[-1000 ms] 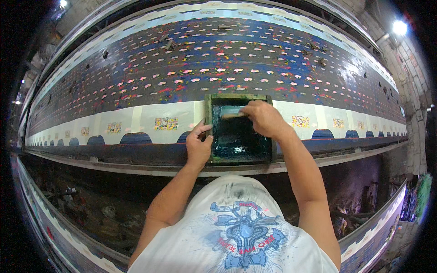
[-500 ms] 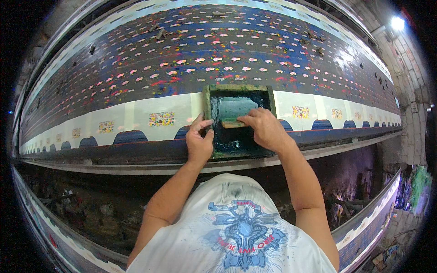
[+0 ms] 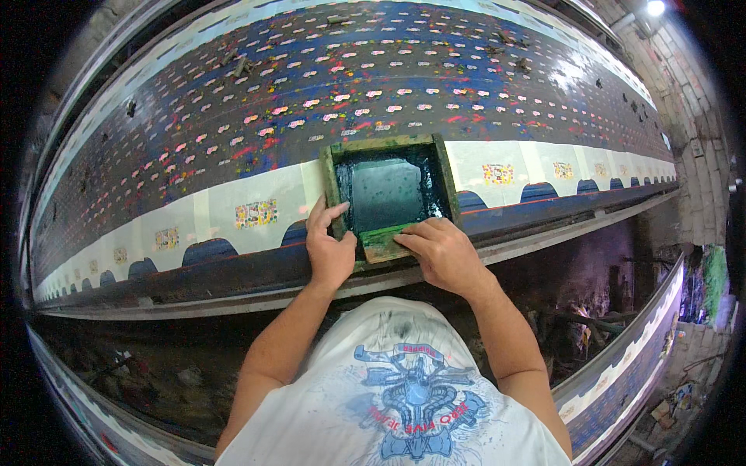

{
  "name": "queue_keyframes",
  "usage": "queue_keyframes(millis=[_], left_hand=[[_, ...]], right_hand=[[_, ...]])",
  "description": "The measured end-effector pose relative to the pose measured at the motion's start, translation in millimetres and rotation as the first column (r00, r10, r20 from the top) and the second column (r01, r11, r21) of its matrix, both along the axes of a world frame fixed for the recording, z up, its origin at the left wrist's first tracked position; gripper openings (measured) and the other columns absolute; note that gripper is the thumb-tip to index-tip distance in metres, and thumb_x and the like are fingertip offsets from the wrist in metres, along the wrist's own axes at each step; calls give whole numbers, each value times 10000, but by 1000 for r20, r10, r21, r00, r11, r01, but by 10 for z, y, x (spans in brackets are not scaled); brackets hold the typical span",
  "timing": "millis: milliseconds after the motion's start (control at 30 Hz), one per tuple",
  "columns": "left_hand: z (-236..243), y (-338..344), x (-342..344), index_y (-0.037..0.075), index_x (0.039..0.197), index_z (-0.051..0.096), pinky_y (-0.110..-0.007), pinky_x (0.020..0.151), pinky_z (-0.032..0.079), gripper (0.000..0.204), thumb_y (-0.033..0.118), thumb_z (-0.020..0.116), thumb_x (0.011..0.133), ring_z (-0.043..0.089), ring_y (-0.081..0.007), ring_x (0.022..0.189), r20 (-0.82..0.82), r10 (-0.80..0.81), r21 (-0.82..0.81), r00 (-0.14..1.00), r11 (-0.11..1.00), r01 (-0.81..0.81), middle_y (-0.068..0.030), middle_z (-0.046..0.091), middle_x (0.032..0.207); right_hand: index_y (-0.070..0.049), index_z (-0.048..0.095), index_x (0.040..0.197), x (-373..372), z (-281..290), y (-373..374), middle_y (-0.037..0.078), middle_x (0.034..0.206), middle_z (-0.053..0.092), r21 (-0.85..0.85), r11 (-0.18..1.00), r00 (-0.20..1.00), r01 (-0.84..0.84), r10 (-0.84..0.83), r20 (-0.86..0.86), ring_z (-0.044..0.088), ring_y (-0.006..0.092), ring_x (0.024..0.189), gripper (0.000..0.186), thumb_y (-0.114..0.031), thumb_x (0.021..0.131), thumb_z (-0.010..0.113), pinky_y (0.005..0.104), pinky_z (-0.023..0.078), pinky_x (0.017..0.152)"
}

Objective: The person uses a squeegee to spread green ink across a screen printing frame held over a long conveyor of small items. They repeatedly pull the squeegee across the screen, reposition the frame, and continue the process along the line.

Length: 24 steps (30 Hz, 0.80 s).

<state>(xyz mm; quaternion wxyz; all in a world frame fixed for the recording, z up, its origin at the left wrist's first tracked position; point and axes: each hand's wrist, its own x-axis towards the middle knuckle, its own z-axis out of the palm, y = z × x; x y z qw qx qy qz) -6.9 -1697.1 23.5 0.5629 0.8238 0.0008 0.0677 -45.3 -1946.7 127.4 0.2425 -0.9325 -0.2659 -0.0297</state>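
Left hand (image 3: 329,252): your fingers parted against screen frame (image 3: 386,144) | right hand (image 3: 451,255): you pinch squeegee (image 3: 379,245) | risk: lopsided pressure could nudge frame, smearing ink (image 3: 437,200)

Place: screen-printing workshop
Counter (image 3: 225,275): long, dark, splashed with blue, red and yellow
Panels (image 3: 299,182): pale, in a row, bearing repeated multicoloured patches
Printing frame (image 3: 388,143): colour-stained, dark and wet inside
Second counter (image 3: 614,396): patterned likewise, lower right
Wall (image 3: 695,132): rough blockwork
Lamp (image 3: 656,8): bright, upper right
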Motion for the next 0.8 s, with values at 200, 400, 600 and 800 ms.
queue_keyframes(millis=[200, 400, 600, 800], left_hand=[[-31, -90, 9, 67, 1149, 843, -477, 1325, 366, 441, -138, 717, 778, 494, -416, 1608, -39, 85, -128, 996, 988, -90, -314, 523, 1700], [35, -787, -8, 28, 1092, 811, -462, 1311, 354, 351, -139, 705, 803, 468, -409, 1627, 20, 65, -297, 998, 953, -56, -318, 496, 1716], [-68, -1904, 6, 25, 1067, 796, -442, 1303, 366, 321, -137, 698, 808, 461, -392, 1633, 60, 58, -261, 997, 965, -40, -301, 513, 1711], [-185, -2595, 27, 9, 1071, 793, -425, 1269, 419, 352, -159, 696, 777, 545, -355, 1569, 12, 23, -318, 1000, 948, -18, -282, 520, 1721]], right_hand=[[-44, 790, 1125, -50, -153, -267, 118, 1109, 790, 257, 966, 979, 36, -85, 183, 755, 348, 1097, 333, -4, 801, 857, 482, 584, 923], [-52, 793, 1110, -160, -207, -1022, 125, 1147, 792, 309, 946, 970, 93, -157, 186, 753, 351, 1095, 315, 1, 808, 863, 488, 578, 938], [-49, 796, 1120, -272, -300, -2089, 122, 1149, 792, 348, 928, 960, 132, -207, 188, 749, 347, 1090, 300, 20, 831, 837, 484, 574, 940], [-34, 803, 1136, -320, -365, -2833, 147, 1175, 795, 378, 915, 969, 140, -204, 136, 750, 375, 1122, 349, 112, 819, 803, 490, 578, 978]])
